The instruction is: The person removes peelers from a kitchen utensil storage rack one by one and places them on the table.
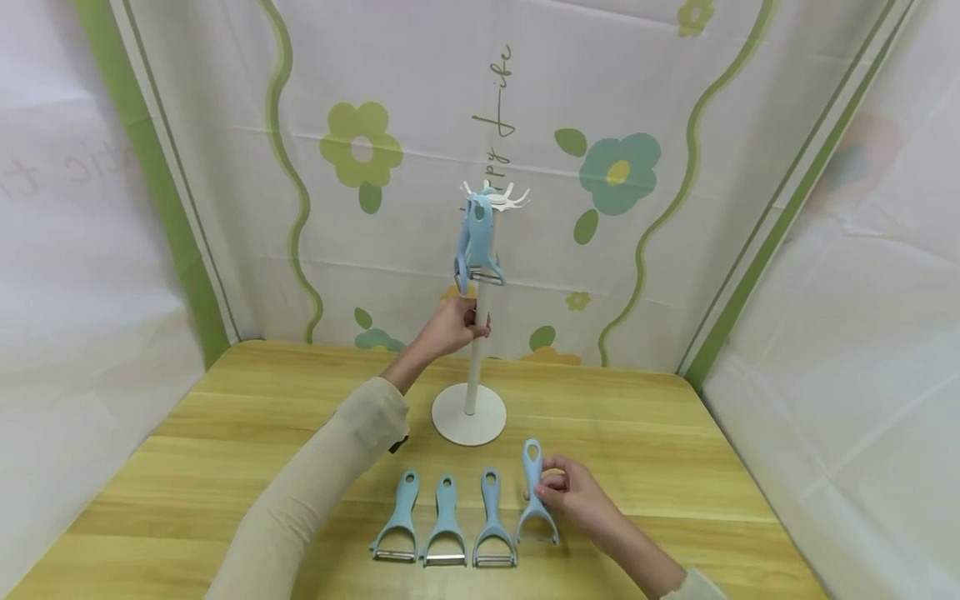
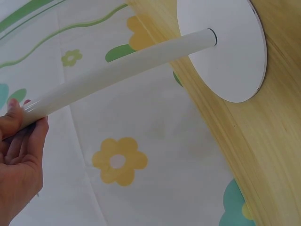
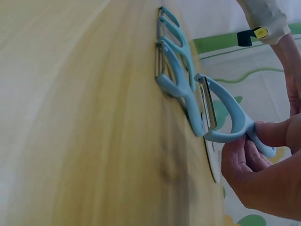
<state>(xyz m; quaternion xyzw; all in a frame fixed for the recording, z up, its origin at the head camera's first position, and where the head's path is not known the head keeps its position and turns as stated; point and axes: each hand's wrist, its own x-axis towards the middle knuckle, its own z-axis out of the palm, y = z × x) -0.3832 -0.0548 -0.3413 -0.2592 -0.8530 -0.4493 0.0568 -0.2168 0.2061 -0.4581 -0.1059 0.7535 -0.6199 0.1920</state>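
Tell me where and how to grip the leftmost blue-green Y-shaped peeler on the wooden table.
Pinch the blue-green Y-shaped peeler around the middle of its slim handle, probably best from above: it lies flat, with the metal blade across its wide near end.

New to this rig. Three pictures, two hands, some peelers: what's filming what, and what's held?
There's no machine: a person works bare-handed. The wide picture is from a head-worn camera looking forward and down; the other two come from cameras on each wrist.

The left hand grips the pole of a white stand, with blue peelers hanging at its top. The right hand holds a light-blue peeler, lifted off the wooden table. Three more peelers lie in a row beside it.
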